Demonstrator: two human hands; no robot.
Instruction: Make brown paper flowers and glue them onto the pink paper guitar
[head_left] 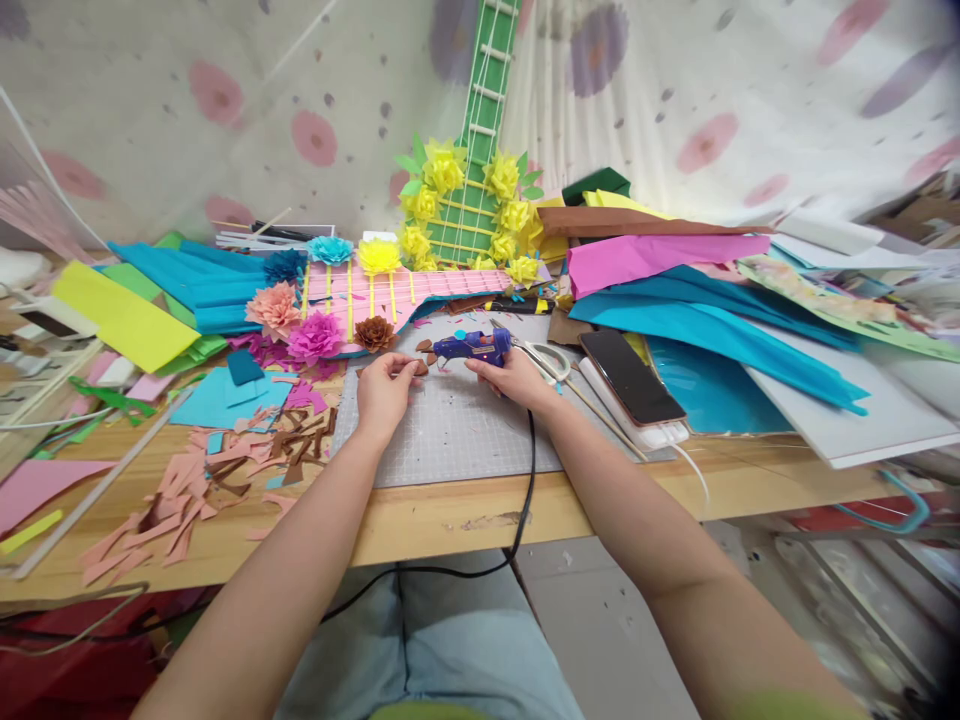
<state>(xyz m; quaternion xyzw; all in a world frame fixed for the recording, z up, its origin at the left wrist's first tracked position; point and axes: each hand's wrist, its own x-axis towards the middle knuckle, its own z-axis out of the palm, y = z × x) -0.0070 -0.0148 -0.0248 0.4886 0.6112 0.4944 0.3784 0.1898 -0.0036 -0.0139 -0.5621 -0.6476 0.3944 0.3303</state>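
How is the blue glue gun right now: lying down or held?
Held: the right hand grips the glue gun over the cutting mat.

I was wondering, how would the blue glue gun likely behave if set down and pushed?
The blue glue gun looks hard-shelled, so it should stay stiff. The right hand alone holds it, so it is probably fairly light. Its black cord droops over the front of the table and may tug it back.

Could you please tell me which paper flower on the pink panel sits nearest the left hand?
It is the brown flower, just beyond the left hand; the magenta flower beside it and the others, none brown, sit farther away.
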